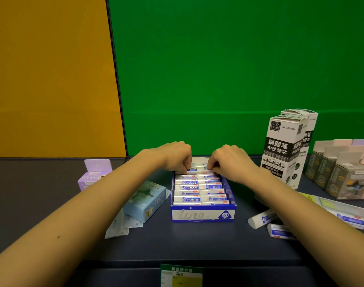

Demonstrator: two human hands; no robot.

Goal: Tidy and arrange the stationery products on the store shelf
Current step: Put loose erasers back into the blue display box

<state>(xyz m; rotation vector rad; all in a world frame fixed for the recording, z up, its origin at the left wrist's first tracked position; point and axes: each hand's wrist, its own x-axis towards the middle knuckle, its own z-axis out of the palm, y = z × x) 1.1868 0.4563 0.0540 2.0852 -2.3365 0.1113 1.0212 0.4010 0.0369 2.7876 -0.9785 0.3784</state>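
A blue and white display box (201, 214) marked 2B stands on the dark shelf, filled with two rows of wrapped white erasers (199, 189). Both hands reach over its far end. My left hand (174, 156) pinches an eraser in the back of the left row. My right hand (226, 160) pinches one in the back of the right row. Two loose erasers (264, 219) lie on the shelf right of the box, partly under my right forearm.
A light blue box (148, 199) and flat packets lie left of the display box, with a purple box (94, 175) behind. Tall white refill boxes (284, 150) and grey-beige cartons (338, 175) stand at right. A price label (182, 275) hangs on the shelf's front edge.
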